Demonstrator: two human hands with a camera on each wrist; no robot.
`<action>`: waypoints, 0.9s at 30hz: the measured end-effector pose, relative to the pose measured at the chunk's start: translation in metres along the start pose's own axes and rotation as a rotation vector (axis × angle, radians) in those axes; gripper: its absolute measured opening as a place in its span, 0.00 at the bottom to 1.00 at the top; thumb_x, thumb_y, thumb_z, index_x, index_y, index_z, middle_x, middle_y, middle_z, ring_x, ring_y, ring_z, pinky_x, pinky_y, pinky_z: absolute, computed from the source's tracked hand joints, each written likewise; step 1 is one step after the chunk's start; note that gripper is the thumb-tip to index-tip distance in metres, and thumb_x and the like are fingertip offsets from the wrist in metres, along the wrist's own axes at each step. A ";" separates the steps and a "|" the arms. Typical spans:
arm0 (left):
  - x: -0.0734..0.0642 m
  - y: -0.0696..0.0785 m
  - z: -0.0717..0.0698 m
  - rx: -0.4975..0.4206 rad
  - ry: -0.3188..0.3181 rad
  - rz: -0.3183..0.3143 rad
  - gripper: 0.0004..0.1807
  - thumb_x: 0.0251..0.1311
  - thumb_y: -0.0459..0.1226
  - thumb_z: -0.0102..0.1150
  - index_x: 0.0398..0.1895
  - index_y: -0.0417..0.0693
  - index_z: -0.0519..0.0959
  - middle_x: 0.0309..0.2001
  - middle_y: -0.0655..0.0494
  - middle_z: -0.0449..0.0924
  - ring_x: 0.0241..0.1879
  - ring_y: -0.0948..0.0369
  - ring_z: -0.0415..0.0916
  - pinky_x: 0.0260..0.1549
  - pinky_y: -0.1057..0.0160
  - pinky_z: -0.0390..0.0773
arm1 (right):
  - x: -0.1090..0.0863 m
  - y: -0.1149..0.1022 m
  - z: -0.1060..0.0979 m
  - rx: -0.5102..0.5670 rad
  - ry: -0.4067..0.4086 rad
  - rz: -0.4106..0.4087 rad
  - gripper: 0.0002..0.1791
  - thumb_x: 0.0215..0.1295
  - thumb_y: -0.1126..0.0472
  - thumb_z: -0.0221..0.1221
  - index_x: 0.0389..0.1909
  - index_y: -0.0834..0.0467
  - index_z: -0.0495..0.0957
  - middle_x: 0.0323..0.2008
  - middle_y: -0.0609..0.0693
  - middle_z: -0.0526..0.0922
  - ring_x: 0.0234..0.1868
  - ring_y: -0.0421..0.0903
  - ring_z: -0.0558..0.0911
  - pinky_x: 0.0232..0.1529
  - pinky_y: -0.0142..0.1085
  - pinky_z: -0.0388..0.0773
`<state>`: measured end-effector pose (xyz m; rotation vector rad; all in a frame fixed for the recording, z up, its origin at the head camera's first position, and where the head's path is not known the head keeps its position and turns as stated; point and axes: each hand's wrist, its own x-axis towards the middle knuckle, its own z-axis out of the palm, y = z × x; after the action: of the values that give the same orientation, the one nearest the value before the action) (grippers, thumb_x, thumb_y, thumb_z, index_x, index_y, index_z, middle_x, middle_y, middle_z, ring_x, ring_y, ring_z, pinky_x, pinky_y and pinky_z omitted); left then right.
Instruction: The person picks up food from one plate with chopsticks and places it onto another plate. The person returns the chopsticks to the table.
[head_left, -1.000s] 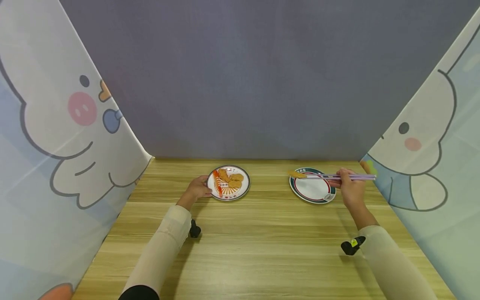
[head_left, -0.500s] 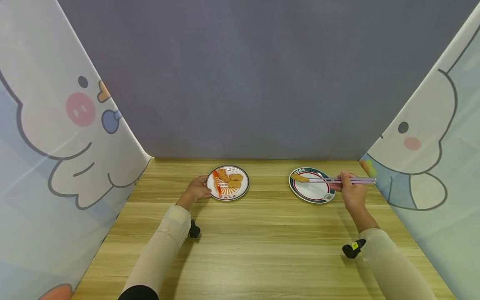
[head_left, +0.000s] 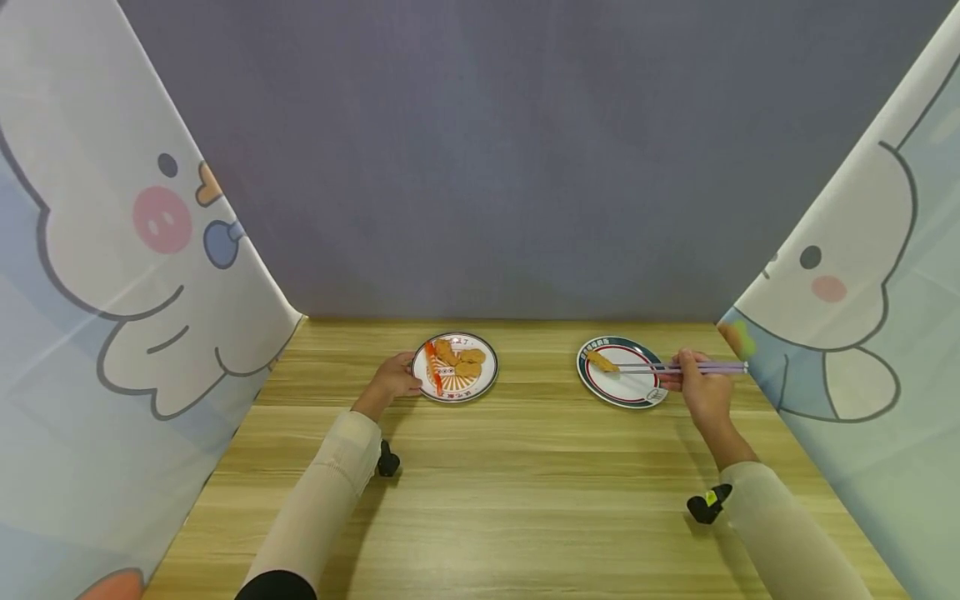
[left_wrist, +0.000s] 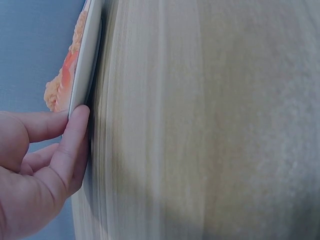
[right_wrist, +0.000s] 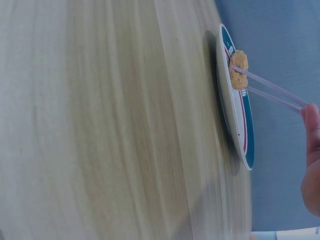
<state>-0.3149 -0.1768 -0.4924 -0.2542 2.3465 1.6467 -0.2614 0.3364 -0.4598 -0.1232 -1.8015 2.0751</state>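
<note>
My left hand (head_left: pixel 390 379) pinches the left rim of a white patterned plate (head_left: pixel 489 382) on the table. On that plate lie several golden fried pieces (head_left: pixel 470 363) and a red-and-white strip (head_left: pixel 434 369) resembling a crab stick. In the left wrist view the thumb and fingers grip the plate's edge. My right hand (head_left: pixel 703 390) holds a pair of pale purple chopsticks (head_left: pixel 723 367) that reach left over a green-rimmed plate (head_left: pixel 633 389). Their tips touch one fried nugget (right_wrist: pixel 239 70) at that plate's left side. Whether they still squeeze it, I cannot tell.
A wood-grain table (head_left: pixel 525 492) carries both plates near its back edge. A grey panel (head_left: pixel 510 167) rises behind, and cartoon-printed panels (head_left: pixel 900 467) stand at both sides. Black camera mounts (head_left: pixel 705 506) stick out from the wrists.
The chopsticks have lowered the nugget from the green-rimmed plate's far left edge onto its left side, tips shifting slightly right and down. The left hand has stayed at its plate.
</note>
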 end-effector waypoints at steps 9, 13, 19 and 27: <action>0.000 -0.001 0.000 0.011 0.004 0.005 0.40 0.56 0.20 0.57 0.73 0.43 0.57 0.52 0.38 0.66 0.43 0.51 0.79 0.44 0.58 0.87 | -0.003 -0.006 0.003 -0.023 -0.011 0.004 0.12 0.71 0.61 0.52 0.27 0.56 0.79 0.21 0.44 0.84 0.18 0.43 0.85 0.21 0.37 0.84; 0.001 -0.002 0.000 0.008 0.003 0.005 0.41 0.56 0.20 0.57 0.73 0.43 0.56 0.52 0.38 0.66 0.45 0.50 0.79 0.44 0.58 0.87 | -0.003 -0.009 0.005 -0.021 -0.021 -0.009 0.12 0.71 0.62 0.51 0.29 0.61 0.79 0.21 0.46 0.84 0.20 0.45 0.86 0.20 0.37 0.84; 0.002 -0.001 -0.001 0.006 0.000 -0.006 0.41 0.55 0.19 0.57 0.73 0.43 0.56 0.52 0.38 0.66 0.46 0.49 0.79 0.44 0.58 0.87 | 0.000 -0.013 0.009 0.055 -0.022 -0.031 0.13 0.71 0.62 0.51 0.33 0.69 0.76 0.22 0.48 0.84 0.21 0.43 0.86 0.17 0.34 0.83; -0.001 0.001 0.000 0.005 -0.007 -0.007 0.41 0.55 0.19 0.57 0.73 0.43 0.56 0.53 0.36 0.67 0.45 0.49 0.79 0.43 0.58 0.87 | 0.007 -0.013 0.019 0.084 -0.002 -0.022 0.12 0.70 0.62 0.53 0.33 0.68 0.79 0.22 0.50 0.85 0.21 0.45 0.86 0.17 0.37 0.83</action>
<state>-0.3141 -0.1768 -0.4909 -0.2543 2.3416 1.6359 -0.2709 0.3224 -0.4428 -0.0779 -1.7063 2.1326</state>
